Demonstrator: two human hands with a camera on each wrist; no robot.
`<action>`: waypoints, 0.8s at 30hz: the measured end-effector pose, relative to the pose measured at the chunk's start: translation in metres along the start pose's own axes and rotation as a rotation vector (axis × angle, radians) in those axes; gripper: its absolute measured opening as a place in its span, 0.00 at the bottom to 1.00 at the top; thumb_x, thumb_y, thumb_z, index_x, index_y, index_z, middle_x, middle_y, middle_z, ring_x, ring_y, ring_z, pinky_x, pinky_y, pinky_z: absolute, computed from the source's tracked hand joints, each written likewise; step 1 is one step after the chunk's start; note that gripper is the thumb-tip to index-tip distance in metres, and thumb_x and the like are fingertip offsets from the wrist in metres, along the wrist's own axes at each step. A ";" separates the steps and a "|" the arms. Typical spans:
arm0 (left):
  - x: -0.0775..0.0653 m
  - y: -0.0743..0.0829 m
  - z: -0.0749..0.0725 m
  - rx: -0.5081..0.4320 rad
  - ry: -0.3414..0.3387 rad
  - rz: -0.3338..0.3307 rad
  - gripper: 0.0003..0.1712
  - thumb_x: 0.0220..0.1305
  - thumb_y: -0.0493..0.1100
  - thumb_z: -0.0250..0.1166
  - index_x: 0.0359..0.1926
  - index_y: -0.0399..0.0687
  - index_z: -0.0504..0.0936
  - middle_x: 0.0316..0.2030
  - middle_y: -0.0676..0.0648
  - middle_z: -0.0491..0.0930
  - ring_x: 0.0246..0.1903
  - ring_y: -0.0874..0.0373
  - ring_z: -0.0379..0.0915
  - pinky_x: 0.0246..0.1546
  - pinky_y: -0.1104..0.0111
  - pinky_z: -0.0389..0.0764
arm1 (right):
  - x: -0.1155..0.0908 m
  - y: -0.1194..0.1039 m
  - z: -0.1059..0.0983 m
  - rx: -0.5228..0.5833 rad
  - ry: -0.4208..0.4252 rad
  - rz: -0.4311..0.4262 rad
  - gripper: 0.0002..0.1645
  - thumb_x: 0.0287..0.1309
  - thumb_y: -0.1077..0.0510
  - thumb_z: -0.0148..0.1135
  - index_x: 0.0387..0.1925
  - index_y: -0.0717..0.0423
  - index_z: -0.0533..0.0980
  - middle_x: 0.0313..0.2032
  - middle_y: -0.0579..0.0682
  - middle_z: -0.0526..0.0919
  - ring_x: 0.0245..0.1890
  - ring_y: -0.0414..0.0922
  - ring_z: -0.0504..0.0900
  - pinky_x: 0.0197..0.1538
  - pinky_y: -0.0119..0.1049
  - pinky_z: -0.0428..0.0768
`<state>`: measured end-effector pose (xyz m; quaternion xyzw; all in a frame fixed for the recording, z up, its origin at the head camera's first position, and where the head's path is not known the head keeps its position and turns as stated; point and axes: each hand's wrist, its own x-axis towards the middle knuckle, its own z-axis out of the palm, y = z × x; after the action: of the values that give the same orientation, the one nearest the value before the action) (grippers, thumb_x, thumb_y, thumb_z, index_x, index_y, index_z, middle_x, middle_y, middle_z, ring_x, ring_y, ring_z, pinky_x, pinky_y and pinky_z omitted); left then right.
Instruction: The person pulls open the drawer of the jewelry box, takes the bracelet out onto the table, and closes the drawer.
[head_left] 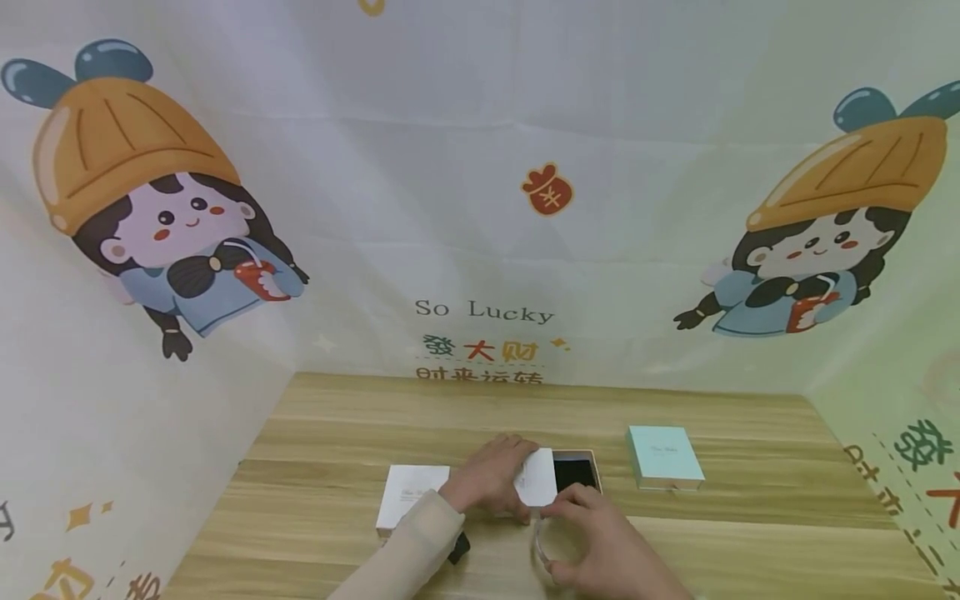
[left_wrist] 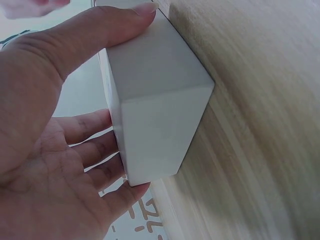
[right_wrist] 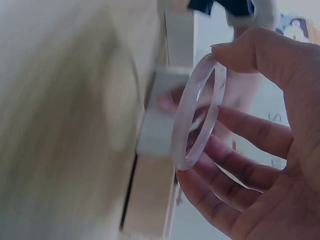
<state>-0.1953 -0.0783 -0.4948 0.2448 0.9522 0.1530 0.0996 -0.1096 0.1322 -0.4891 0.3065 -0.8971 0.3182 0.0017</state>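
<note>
In the head view my left hand holds a white box down on the table. The left wrist view shows the thumb on one side of that box and the fingers on its other faces. A drawer with a black lining is pulled out of the box's right side. Just in front of it, my right hand holds a translucent pale bangle at its rim, thumb at one end and fingers along the other side.
A second white box lies to the left, partly behind my left sleeve. Beside the sleeve is a small black object. A mint-green box sits farther back on the right. A printed cloth surrounds the wooden table.
</note>
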 end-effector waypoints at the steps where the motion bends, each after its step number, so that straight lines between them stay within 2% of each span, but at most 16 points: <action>1: 0.000 0.000 0.000 -0.002 0.000 0.000 0.57 0.39 0.51 0.86 0.71 0.49 0.70 0.66 0.50 0.75 0.67 0.53 0.68 0.72 0.60 0.69 | -0.001 -0.002 0.002 0.019 -0.020 -0.011 0.28 0.47 0.51 0.79 0.53 0.48 0.84 0.49 0.37 0.77 0.48 0.39 0.77 0.50 0.32 0.81; 5: -0.001 0.000 0.000 0.001 0.002 0.003 0.57 0.40 0.52 0.86 0.72 0.49 0.70 0.67 0.49 0.74 0.69 0.52 0.67 0.72 0.60 0.69 | -0.002 -0.007 0.010 0.077 -0.111 -0.068 0.30 0.49 0.47 0.80 0.54 0.50 0.83 0.51 0.41 0.77 0.49 0.37 0.76 0.51 0.32 0.81; 8: -0.001 0.000 0.000 0.004 0.001 0.004 0.57 0.40 0.52 0.85 0.72 0.49 0.69 0.67 0.49 0.74 0.69 0.52 0.67 0.73 0.60 0.68 | -0.003 -0.007 0.016 0.068 -0.157 -0.147 0.33 0.50 0.40 0.79 0.54 0.53 0.84 0.50 0.43 0.78 0.50 0.35 0.75 0.50 0.31 0.81; 13: -0.001 -0.001 -0.002 -0.001 0.001 0.005 0.57 0.40 0.52 0.86 0.72 0.48 0.69 0.67 0.48 0.74 0.69 0.51 0.67 0.73 0.60 0.68 | -0.003 -0.003 0.030 0.010 -0.169 -0.313 0.29 0.57 0.40 0.74 0.52 0.55 0.84 0.44 0.45 0.79 0.46 0.32 0.73 0.47 0.26 0.79; 20: 0.000 -0.001 -0.003 -0.005 0.009 0.007 0.58 0.38 0.52 0.86 0.72 0.49 0.69 0.66 0.49 0.74 0.69 0.52 0.67 0.73 0.60 0.68 | -0.002 -0.009 0.042 0.029 -0.273 -0.253 0.21 0.61 0.44 0.71 0.50 0.52 0.85 0.43 0.41 0.79 0.42 0.27 0.68 0.43 0.21 0.76; 24: -0.001 0.001 -0.002 -0.011 0.008 0.010 0.58 0.38 0.51 0.86 0.71 0.48 0.70 0.66 0.49 0.74 0.68 0.52 0.67 0.73 0.60 0.68 | -0.004 -0.008 0.046 -0.043 -0.254 -0.327 0.18 0.63 0.47 0.69 0.48 0.54 0.86 0.41 0.42 0.79 0.41 0.28 0.67 0.41 0.18 0.73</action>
<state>-0.1946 -0.0789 -0.4925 0.2483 0.9505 0.1598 0.0964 -0.0931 0.1026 -0.5222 0.4856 -0.8350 0.2533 -0.0531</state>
